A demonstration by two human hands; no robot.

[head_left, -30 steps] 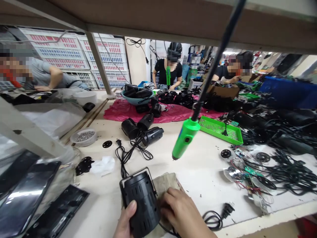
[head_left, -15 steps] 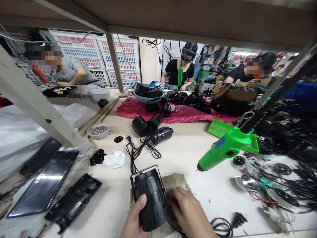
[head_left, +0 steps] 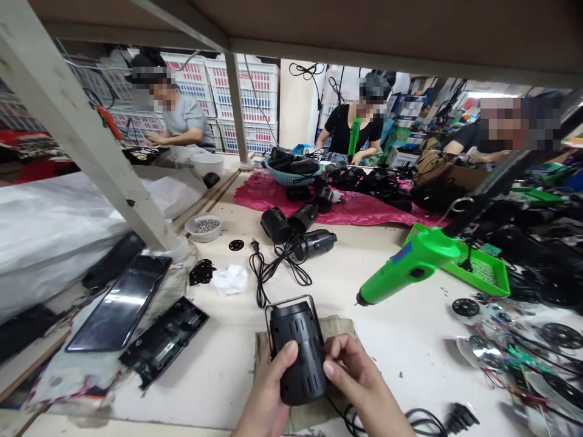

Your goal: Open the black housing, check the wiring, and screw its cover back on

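Note:
A black slotted lamp housing [head_left: 298, 340] with a thin metal bracket [head_left: 291, 298] stands in front of me over a folded khaki cloth [head_left: 339, 331]. My left hand [head_left: 273, 388] is wrapped round its left side, thumb on the front. At the right side, my right hand [head_left: 355, 370] has thumb and fingers pinched together close to the bracket's arm. Whatever lies between those fingertips is too small or hidden to make out. To the upper right hangs a green electric screwdriver [head_left: 401, 270], its tip pointing down left, touched by neither hand.
Finished-looking black lamps [head_left: 314, 244] with cords lie ahead. A tub of screws [head_left: 204, 227], white tissue [head_left: 230, 279] and black tray-like part [head_left: 166, 340] are leftward. Rightward are a green screw tray [head_left: 483, 273], loose discs [head_left: 465, 307], wires and a plug [head_left: 461, 417]. Co-workers sit opposite.
The view has swung left, so things appear farther right. My right hand's fingers have risen from the cloth beside the housing to a pinch at its right side. My left hand keeps its grip.

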